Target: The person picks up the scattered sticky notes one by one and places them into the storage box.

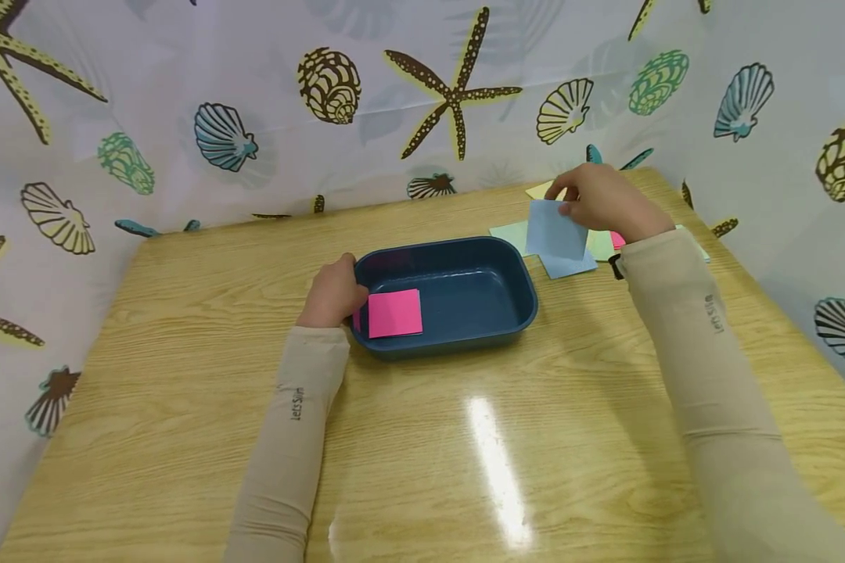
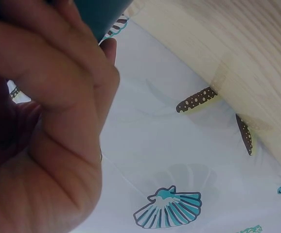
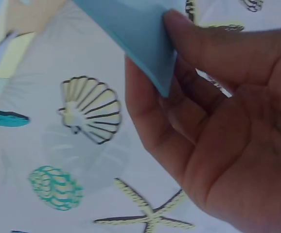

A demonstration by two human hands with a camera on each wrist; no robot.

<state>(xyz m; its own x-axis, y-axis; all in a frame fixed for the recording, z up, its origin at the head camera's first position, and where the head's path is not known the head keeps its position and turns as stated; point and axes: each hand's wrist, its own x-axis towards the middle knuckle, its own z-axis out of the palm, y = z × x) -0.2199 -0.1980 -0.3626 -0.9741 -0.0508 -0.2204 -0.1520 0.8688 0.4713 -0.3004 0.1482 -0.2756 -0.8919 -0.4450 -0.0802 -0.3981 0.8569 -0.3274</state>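
Observation:
A dark blue rectangular tub [image 1: 458,305] stands on the wooden table, and pink sticky notes [image 1: 395,313] lie at its left end. My left hand [image 1: 334,293] grips the tub's left rim; in the left wrist view its curled fingers [image 2: 58,73] reach the tub's wall at the top. Beyond the tub's right end, my right hand [image 1: 602,202] pinches a blue sticky-note pad [image 1: 555,229] by its upper corner, thumb on one face and fingers behind. The right wrist view shows the blue pad [image 3: 140,39] with a visible thickness at its edge.
Under and around the raised pad lie another blue note [image 1: 569,264], pale green notes [image 1: 510,234], a yellow note [image 1: 539,191] and a bit of pink [image 1: 616,239]. A seashell-patterned cloth [image 1: 267,62] hangs behind the wooden table [image 1: 211,313] and along its sides.

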